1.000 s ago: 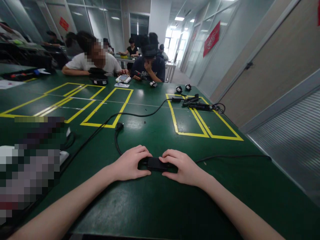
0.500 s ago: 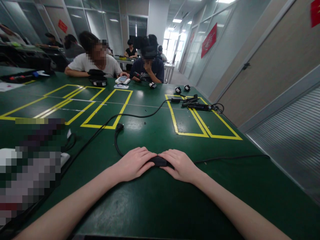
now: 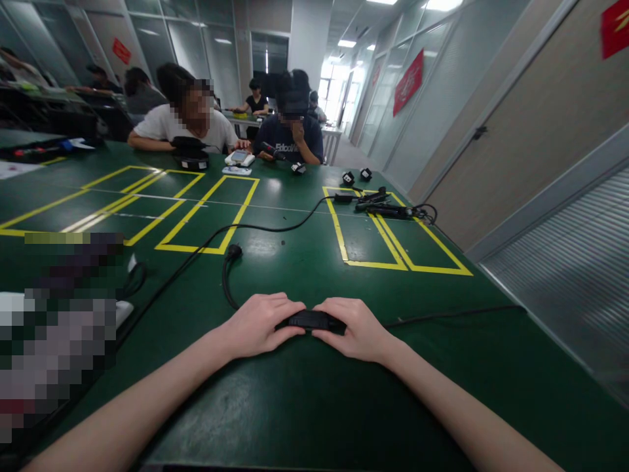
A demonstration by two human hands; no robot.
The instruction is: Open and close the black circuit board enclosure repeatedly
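Between my two hands, low over the near middle of the table, is a slim black block (image 3: 309, 320) on a power cord. My left hand (image 3: 265, 323) grips its left end with the thumb below and the fingers on top. The right end is pinched the same way in my right hand (image 3: 351, 326). From behind my left hand a short cord curves away to a black plug (image 3: 234, 251). A thin black cable (image 3: 457, 314) runs off to the right from my right hand. Both ends of the block are partly hidden by my fingers.
Yellow tape rectangles (image 3: 206, 250) mark the green table (image 3: 314, 406). A long black cable (image 3: 268, 228) crosses it toward a bundle of black gear (image 3: 390, 208). Small black-and-white cubes (image 3: 348, 177) lie at the far edge. Two people sit opposite; blurred items lie at left.
My hands have drawn slightly apart and shifted along the block, so more of its ridged surface shows. The rest of the table looks the same.
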